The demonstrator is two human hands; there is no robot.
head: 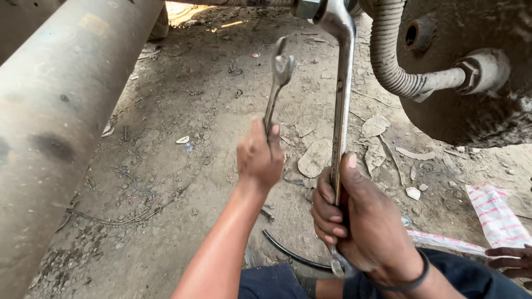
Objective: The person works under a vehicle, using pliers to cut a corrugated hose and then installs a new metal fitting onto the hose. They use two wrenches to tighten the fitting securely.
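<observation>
Head view looks down past a thick rusty pipe (pixel 55 127) along the left edge, above dusty ground (pixel 183 111). Left hand (pixel 259 158), arm stretched forward, is fisted round a smaller steel spanner (pixel 275 91) that rises to a ring end. Right hand (pixel 354 221), wearing a dark wristband, wraps the shaft of a long shiny wrench (pixel 341 105) whose head sits on a nut (pixel 306 8), cut off at the top edge. Farther right, a ribbed hose (pixel 388 61) curves into a grimy metal housing (pixel 471 105). Another person's fingers (pixel 512 260) show at the corner, mostly hidden.
</observation>
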